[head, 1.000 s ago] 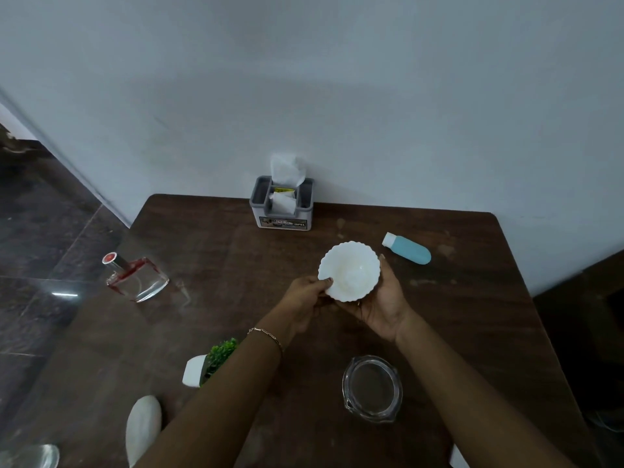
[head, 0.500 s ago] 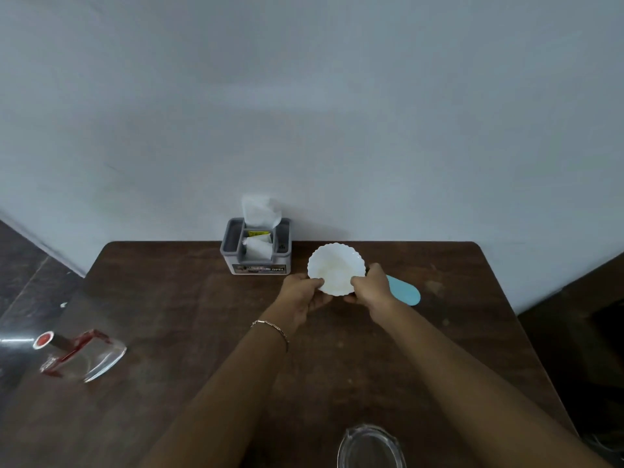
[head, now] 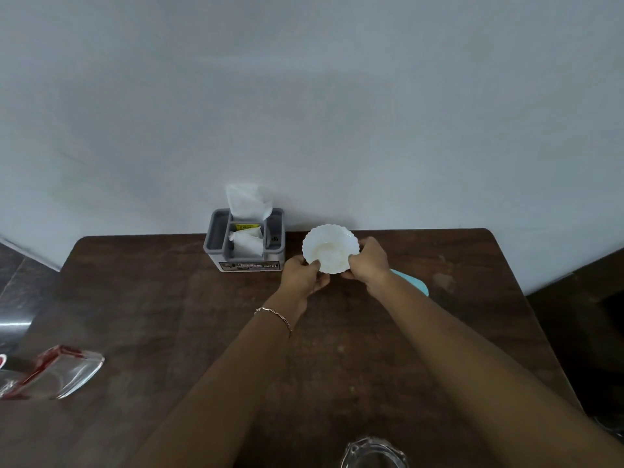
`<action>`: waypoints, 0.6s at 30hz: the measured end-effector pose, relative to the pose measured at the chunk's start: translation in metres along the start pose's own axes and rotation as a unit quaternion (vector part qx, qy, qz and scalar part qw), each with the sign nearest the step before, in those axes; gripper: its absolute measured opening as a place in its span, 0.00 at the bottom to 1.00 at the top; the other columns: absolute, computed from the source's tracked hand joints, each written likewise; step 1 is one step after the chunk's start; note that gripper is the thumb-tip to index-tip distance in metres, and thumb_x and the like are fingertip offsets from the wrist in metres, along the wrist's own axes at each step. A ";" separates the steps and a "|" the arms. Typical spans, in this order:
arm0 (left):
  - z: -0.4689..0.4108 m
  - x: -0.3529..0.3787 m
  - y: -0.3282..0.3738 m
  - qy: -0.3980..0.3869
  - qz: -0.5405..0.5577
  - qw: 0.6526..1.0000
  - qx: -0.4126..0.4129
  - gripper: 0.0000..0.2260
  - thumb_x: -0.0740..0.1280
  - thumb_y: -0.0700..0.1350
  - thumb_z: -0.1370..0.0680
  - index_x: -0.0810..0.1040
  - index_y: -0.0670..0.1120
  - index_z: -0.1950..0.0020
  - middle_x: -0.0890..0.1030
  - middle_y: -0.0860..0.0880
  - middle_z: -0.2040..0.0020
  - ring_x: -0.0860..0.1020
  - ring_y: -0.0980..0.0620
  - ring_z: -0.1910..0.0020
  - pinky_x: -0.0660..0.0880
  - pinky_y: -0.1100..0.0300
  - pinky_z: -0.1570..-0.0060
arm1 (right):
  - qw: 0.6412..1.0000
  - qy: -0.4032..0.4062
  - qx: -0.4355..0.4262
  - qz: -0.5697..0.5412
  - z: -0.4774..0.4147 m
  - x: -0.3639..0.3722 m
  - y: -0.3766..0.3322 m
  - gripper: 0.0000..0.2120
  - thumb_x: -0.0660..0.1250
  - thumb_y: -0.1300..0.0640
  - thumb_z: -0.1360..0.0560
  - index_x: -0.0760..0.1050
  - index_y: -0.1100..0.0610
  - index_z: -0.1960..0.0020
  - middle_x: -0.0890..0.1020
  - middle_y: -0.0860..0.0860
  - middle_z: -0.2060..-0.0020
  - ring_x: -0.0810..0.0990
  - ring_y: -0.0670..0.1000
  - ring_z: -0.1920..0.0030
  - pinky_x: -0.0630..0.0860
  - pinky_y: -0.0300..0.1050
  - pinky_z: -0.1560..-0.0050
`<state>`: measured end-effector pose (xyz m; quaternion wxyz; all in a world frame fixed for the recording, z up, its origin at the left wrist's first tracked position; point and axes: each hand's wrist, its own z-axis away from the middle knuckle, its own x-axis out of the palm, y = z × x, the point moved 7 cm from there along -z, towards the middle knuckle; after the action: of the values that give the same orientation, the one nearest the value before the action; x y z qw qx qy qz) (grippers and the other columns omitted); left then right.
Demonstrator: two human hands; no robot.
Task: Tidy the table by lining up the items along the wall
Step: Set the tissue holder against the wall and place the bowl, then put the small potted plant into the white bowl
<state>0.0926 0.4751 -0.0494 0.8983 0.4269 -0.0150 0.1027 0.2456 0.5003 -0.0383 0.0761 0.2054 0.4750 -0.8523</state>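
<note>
by the wall (head: 337, 130), both hands' grip holds the white bowl (head: 330, 248).

Not much besides the tidying stuff: dark glossy tiled floor (head: 23, 282) off the left side of the dark brown wooden table (head: 169, 298), with a bright reflection (head: 13, 327) on it. Far right there's a dark boxy shape (head: 580, 332), can't tell what.
</note>
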 end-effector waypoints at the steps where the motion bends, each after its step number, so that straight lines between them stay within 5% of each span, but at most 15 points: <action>1: 0.001 0.000 0.000 0.000 -0.001 1.000 0.001 0.16 0.61 0.36 0.20 0.68 0.35 0.33 0.75 0.39 0.42 0.77 0.43 0.48 0.77 0.53 0.48 | 1.000 -0.001 -0.002 -0.002 0.001 0.000 0.000 0.22 0.68 0.70 0.30 0.69 0.61 0.38 0.76 0.57 0.43 0.77 0.59 0.43 0.82 0.56 0.52; 5: 0.008 -0.002 0.000 -0.007 -0.001 1.000 -0.004 0.15 0.61 0.36 0.20 0.69 0.34 0.33 0.77 0.40 0.48 0.78 0.49 0.56 0.78 0.55 0.49 | 1.000 -0.013 0.000 -0.025 0.009 -0.006 0.002 0.22 0.67 0.70 0.30 0.69 0.60 0.37 0.76 0.56 0.43 0.79 0.57 0.46 0.83 0.53 0.54; 9: 0.026 -0.010 -0.005 0.009 0.014 1.000 -0.005 0.17 0.63 0.37 0.21 0.69 0.34 0.33 0.79 0.42 0.53 0.77 0.52 0.63 0.80 0.63 0.64 | 0.998 -0.005 -0.015 -0.054 0.036 -0.026 0.001 0.20 0.65 0.65 0.25 0.67 0.59 0.34 0.76 0.54 0.46 0.83 0.54 0.58 0.83 0.46 0.57; 12: 0.054 -0.012 -0.017 0.007 0.017 1.000 -0.002 0.17 0.64 0.36 0.22 0.69 0.36 0.34 0.76 0.43 0.45 0.77 0.52 0.62 0.79 0.61 0.57 | 0.997 -0.003 -0.029 -0.068 0.068 -0.046 0.009 0.16 0.64 0.62 0.24 0.68 0.56 0.37 0.76 0.51 0.53 0.82 0.52 0.66 0.81 0.43 0.62; 15: 0.093 -0.011 -0.035 -0.017 0.006 1.000 0.009 0.13 0.64 0.37 0.21 0.72 0.39 0.37 0.77 0.47 0.52 0.77 0.52 0.60 0.78 0.58 0.51 | 0.996 -0.012 -0.037 -0.076 0.104 -0.064 0.031 0.13 0.63 0.61 0.24 0.69 0.55 0.40 0.75 0.49 0.58 0.79 0.49 0.70 0.77 0.38 0.69; 18: 0.130 -0.014 -0.060 -0.028 -0.003 0.999 0.020 0.06 0.63 0.38 0.21 0.74 0.43 0.45 0.78 0.48 0.57 0.78 0.53 0.60 0.78 0.61 0.57 | 0.997 -0.044 -0.033 -0.060 0.139 -0.071 0.058 0.10 0.63 0.60 0.22 0.71 0.55 0.42 0.76 0.49 0.56 0.78 0.47 0.66 0.76 0.38 0.67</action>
<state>0.0987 0.3353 -0.0142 0.8892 0.4475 -0.0365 0.0882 0.2899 0.3482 0.0110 0.0522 0.1356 0.5104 -0.8475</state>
